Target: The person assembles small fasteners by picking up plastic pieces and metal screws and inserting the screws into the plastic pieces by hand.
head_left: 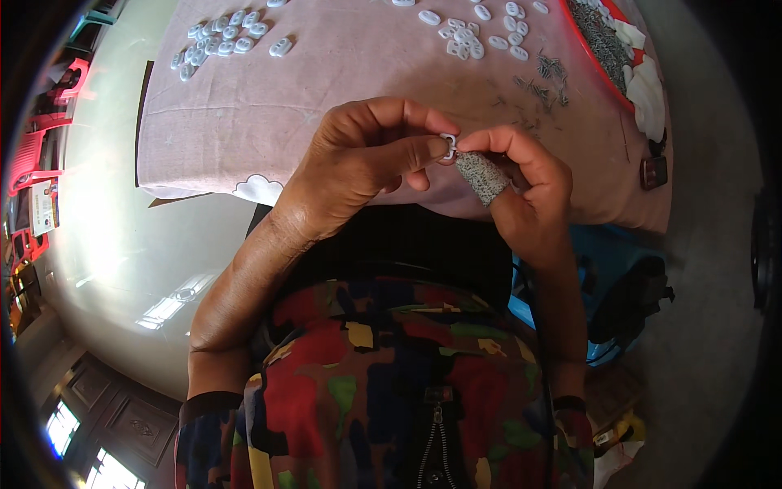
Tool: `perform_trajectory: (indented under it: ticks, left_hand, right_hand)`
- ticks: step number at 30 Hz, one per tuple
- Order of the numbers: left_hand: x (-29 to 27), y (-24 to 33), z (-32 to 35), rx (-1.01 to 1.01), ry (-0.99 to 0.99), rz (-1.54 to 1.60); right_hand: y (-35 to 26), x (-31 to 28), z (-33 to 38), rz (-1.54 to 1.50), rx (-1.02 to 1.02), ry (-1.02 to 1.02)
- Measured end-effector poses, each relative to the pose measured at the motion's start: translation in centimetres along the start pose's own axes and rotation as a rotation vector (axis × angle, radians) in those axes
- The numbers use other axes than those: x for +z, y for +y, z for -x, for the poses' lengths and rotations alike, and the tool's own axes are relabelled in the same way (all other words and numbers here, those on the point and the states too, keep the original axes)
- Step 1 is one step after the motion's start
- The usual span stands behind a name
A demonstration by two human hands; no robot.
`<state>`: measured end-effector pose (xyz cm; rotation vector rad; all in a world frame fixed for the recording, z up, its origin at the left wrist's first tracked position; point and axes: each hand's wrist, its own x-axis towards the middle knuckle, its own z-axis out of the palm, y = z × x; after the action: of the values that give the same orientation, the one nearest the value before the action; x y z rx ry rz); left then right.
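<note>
Red chairs (27, 159) line the left — glare whitens the pale floor (134, 269).

On the cloth (244, 130), a basin (588, 50) lies right of screws (551, 67) and two clusters of pieces (230, 33)

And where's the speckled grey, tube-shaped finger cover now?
Right of centre in the head view, the speckled grey cover wraps the thumb of the right hand, close beside the small white plastic piece.

White piece (448, 144) in left grip (352, 161)
</note>
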<state>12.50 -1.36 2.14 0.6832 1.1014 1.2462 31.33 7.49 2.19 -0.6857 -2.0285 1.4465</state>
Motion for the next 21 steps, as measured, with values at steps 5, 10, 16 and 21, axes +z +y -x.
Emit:
perform_trajectory:
  ticks: [5, 10, 16, 21]
  left_hand:
    - [0.1, -0.1, 0.0, 0.019, -0.010, 0.006]
    - [0.2, -0.1, 0.1, 0.018, -0.005, -0.005]
    - [0.1, -0.1, 0.1, 0.050, 0.001, -0.017]
    - [0.2, -0.3, 0.2, 0.116, -0.009, -0.032]
  right_hand:
    - [0.4, 0.1, 0.0, -0.053, 0.000, 0.003]
    - [0.1, 0.1, -0.1, 0.029, -0.068, -0.019]
    - [-0.6, -0.3, 0.1, 0.184, -0.053, -0.007]
    - [-0.9, 0.1, 0.2, 0.240, -0.065, 0.018]
